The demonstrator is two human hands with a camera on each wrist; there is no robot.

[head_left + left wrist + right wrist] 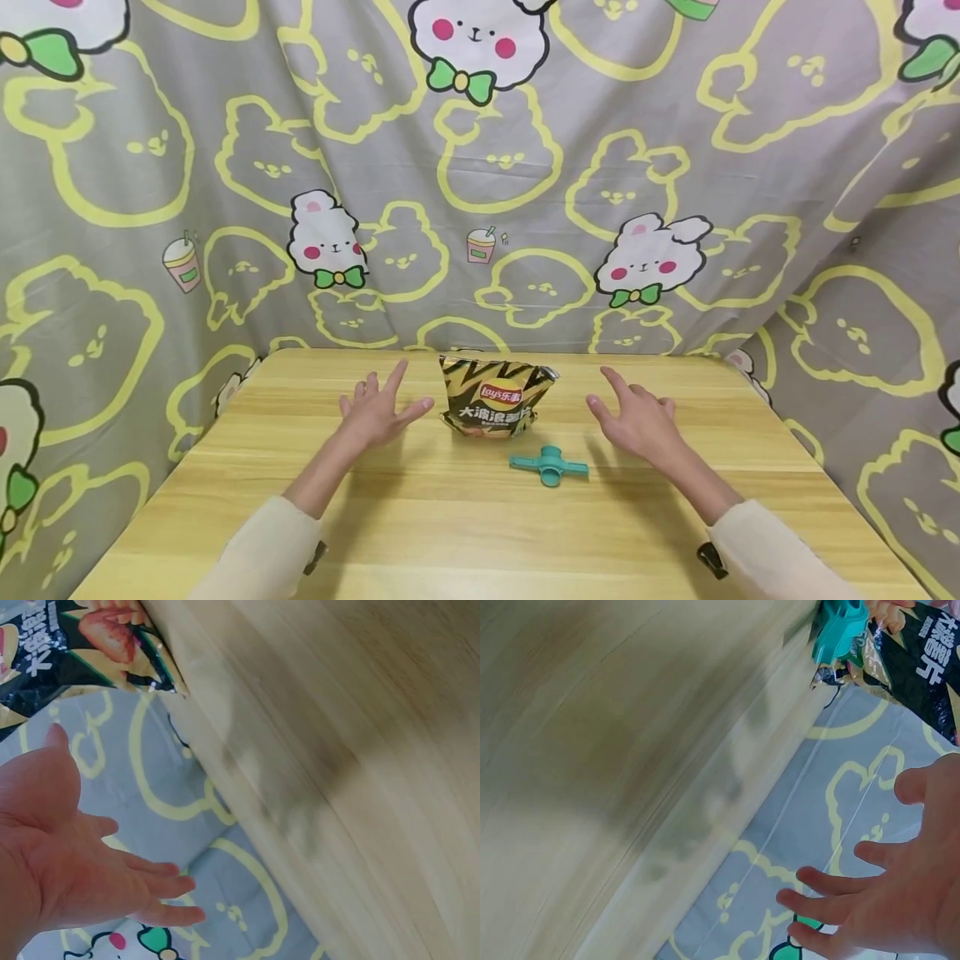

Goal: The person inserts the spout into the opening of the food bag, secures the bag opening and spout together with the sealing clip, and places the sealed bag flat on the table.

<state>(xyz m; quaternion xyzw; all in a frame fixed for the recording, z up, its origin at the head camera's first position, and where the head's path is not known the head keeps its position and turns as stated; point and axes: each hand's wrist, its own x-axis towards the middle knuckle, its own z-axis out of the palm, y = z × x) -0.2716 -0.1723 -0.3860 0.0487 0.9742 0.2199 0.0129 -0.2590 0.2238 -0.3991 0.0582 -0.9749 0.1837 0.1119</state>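
A black-and-gold bag of Lay's chips (491, 404) stands upright on the table. In front of it, a little to the right, lies a teal bag clip (550, 465) with a round spout at its middle. Left of the bag, my left hand (378, 417) is held apart from it, fingers spread. My right hand (637, 421) is on the other side, likewise spread, touching neither bag nor clip. Both wrist views show the palms bare: the left hand (82, 862) below part of the bag (90, 645), the right hand (885, 885) below the clip (840, 630).
The light wooden table (420, 533) runs back to a grey curtain (517, 292) printed with yellow outlines and white cartoon animals. More of the same cloth hangs along both sides. Cream sleeves (262, 546) cover the forearms.
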